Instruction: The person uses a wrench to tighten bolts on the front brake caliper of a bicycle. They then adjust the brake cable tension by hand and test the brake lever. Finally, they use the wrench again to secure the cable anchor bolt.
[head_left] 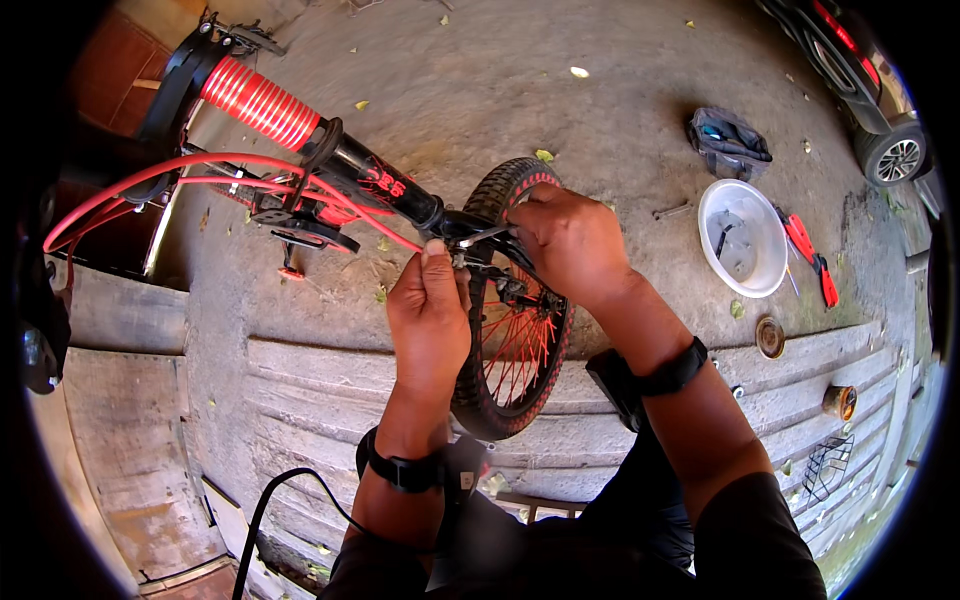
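Observation:
My right hand (572, 245) is closed around a slim silver wrench-like tool (484, 237), whose end reaches the black brake parts (512, 290) beside the bicycle's front wheel (507, 385). Thumb and fingers of my left hand (430, 315) pinch together at the end of a red cable (200, 159), close to the tool's tip. Exactly what lies between those fingers is partly hidden. The black front fork (385, 190) slants from the upper left toward the wheel, with red and white ridges (262, 103) farther up. Red spokes and a knobby black tyre show below my hands.
A white plastic basin (743, 240) holding small dark items stands at the right, beside red-handled cutters (803, 245). Behind it sits a grey tool bag (730, 143). A loose wrench (672, 211) and round tin (770, 337) lie nearby. Ridged concrete steps (320, 370) run across; a parked car (865, 90) is far right.

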